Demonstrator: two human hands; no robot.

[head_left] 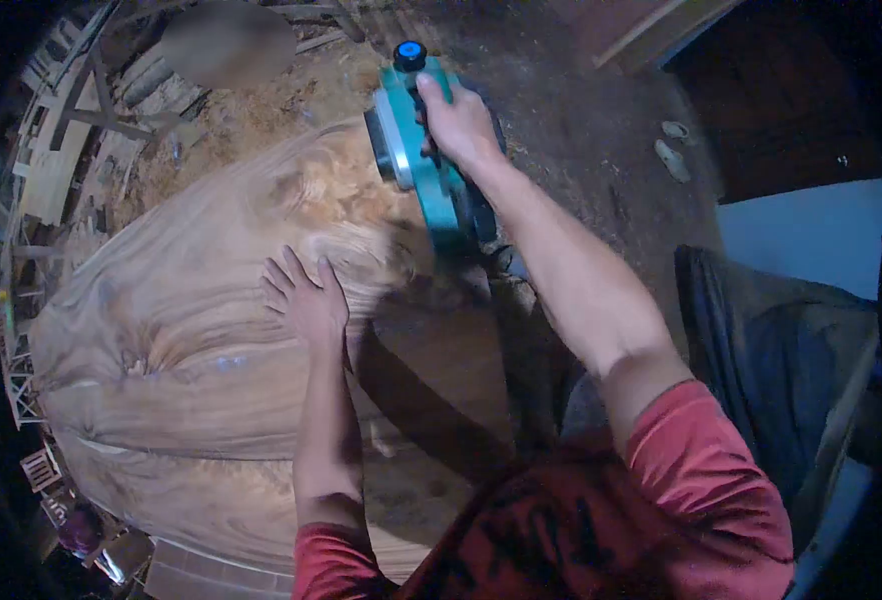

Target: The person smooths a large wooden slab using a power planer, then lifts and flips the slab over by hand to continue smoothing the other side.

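Observation:
A broad wooden slab with swirling grain fills the left and middle of the view. My left hand lies flat on it, fingers spread, holding nothing. At the upper middle, my right hand is wrapped round the handle of a green power planer. The planer has a blue-topped black knob at its far end and stands at the slab's right edge. Its underside is hidden. My arm's shadow falls across the slab between my two arms.
Wood shavings and scrap timber cover the ground beyond the slab. A pair of light sandals rests on the floor at the upper right. Dark cloth hangs at the right. Small wooden chairs stand at the far left.

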